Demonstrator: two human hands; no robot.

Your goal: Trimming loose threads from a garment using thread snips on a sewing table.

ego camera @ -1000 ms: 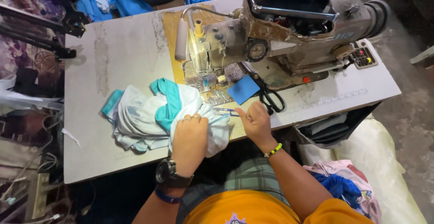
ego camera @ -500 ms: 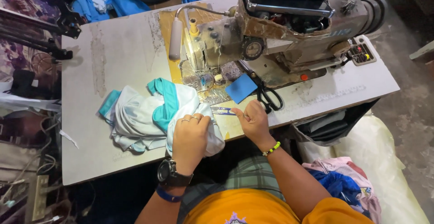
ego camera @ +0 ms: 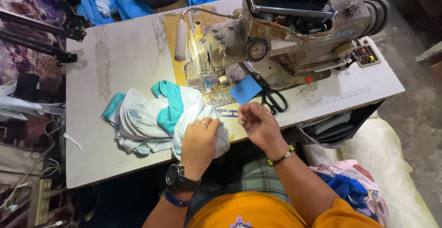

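Since the white and teal garment [ego camera: 156,117] lies crumpled in loose folds on the grey surface [ego camera: 119,57], just in front of the sewing machine [ego camera: 285,39], it looks soft, light and limp, likely to sag and slide when lifted; a bunched handful or a seam edge would give the surest hold. One such garment is there. The left hand [ego camera: 199,140] presses down on its near end, fingers curled into the cloth and gripping a fold. The right hand [ego camera: 258,123] hovers just right of the garment with fingers pinched together; whether they hold a thread or nothing at all cannot be told. One small thread snip [ego camera: 227,113] lies between the hands, one blue fabric square [ego camera: 245,89] sits near the needle, and one pair of black scissors [ego camera: 274,98] rests beside it
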